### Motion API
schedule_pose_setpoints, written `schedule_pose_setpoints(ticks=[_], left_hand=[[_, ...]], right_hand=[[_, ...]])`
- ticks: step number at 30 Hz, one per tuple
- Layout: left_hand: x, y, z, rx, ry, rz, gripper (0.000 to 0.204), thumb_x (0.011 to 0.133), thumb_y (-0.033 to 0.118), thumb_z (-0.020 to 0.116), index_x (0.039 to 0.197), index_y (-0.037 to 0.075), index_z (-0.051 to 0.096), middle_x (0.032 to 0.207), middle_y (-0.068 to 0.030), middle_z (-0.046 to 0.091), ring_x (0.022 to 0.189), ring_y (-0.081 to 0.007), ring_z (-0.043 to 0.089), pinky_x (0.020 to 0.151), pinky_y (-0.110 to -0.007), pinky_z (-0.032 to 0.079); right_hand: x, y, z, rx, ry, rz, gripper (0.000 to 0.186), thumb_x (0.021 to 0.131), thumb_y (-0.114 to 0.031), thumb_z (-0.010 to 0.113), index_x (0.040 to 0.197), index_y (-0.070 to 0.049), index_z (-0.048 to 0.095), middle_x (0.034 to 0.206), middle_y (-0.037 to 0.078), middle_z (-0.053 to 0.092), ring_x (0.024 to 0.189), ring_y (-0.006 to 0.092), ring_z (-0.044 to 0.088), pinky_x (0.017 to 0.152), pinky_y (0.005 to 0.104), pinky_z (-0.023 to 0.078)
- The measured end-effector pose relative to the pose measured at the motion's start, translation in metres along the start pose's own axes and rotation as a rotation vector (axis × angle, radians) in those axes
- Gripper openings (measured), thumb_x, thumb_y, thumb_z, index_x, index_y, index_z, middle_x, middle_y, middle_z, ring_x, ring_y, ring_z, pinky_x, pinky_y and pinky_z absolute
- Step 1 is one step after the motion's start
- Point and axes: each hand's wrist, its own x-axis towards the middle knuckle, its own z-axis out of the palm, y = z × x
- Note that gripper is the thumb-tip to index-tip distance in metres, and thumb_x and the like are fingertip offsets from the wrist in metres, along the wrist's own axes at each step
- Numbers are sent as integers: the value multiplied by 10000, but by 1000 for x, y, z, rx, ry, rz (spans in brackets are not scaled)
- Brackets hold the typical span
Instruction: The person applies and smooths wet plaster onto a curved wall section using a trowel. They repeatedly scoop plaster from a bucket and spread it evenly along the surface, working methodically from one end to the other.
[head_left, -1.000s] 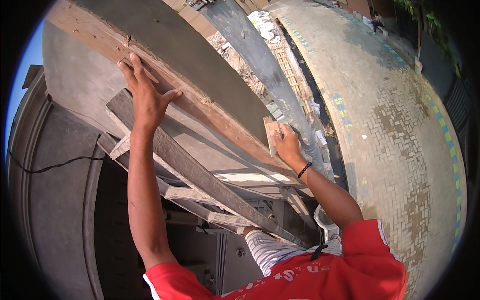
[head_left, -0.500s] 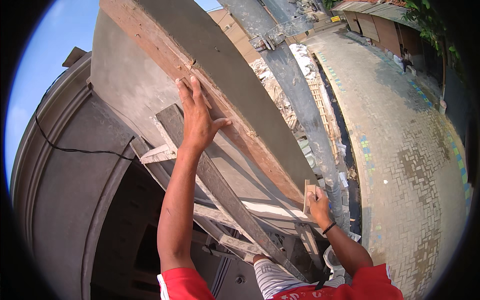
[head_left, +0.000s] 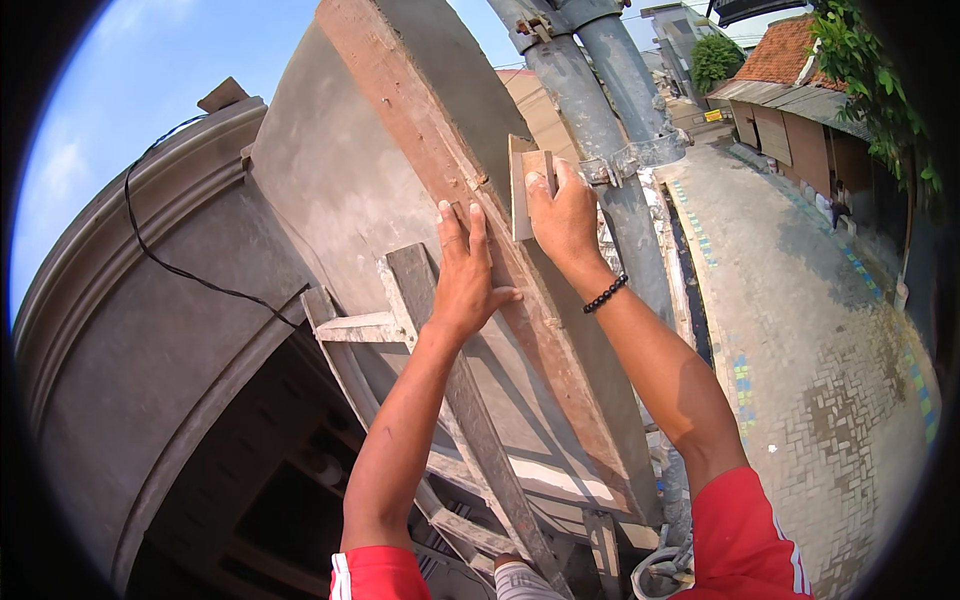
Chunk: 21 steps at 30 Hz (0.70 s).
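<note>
My left hand (head_left: 463,285) lies against a long wooden board (head_left: 405,105), fingers stretched out and thumb apart. The board runs slantwise along the edge of a grey plastered wall (head_left: 330,150). In my right hand (head_left: 572,225) is a wooden plastering float (head_left: 519,190), gripped by its handle. Its flat face is against or very near the narrow plastered end face (head_left: 585,330) of the wall, beside the board and higher than my left hand. A black bead bracelet (head_left: 606,294) circles my right wrist.
A mortar-spattered wooden ladder (head_left: 460,410) leans below my left arm. Grey metal poles (head_left: 625,210) with clamps rise just right of the wall. A bucket (head_left: 655,578) stands low down. Far below on the right runs a paved lane (head_left: 800,330). A black cable (head_left: 170,265) hangs at left.
My right hand has carried the float from the low end of the wall's end face up to above my left hand. My left hand stays on the board. The view has shifted.
</note>
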Motion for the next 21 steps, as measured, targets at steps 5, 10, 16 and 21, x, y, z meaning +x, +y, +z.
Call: schedule_pose_setpoints(ticks=[5, 10, 16, 21], left_hand=[[0, -2, 3, -21, -8, -8, 1411, 525, 213, 935, 1531, 96, -47, 1534, -340, -107, 1446, -475, 0, 1172, -474, 201], [3, 3, 3, -36, 23, 23, 1407, 531, 209, 933, 1531, 95, -49, 1530, -345, -114, 1440, -490, -5, 1173, -473, 196], [-3, -3, 1, -31, -30, -27, 1404, 542, 204, 930, 1528, 89, -62, 1528, -345, -120, 1442, -486, -19, 1177, -478, 183], [0, -1, -1, -6, -18, -15, 1401, 550, 204, 927, 1527, 90, -71, 1532, -339, -118, 1444, -480, -21, 1179, -474, 183]], right_hand=[[28, -5, 14, -124, 8, 153, 410, 911, -208, 558, 1172, 109, 570, 1033, 332, 635, 1050, 449, 605, 920, 466, 474], [33, 20, 9, -132, -135, 76, 441, 892, -199, 575, 1202, 116, 562, 1086, 332, 625, 1067, 443, 602, 945, 452, 466], [-122, 63, -48, -39, -301, -25, 456, 882, -151, 598, 1235, 131, 533, 1151, 315, 612, 1111, 404, 600, 981, 429, 449], [-95, 53, -54, 77, -80, 84, 407, 897, -134, 592, 1239, 83, 551, 1052, 244, 662, 970, 332, 655, 858, 382, 497]])
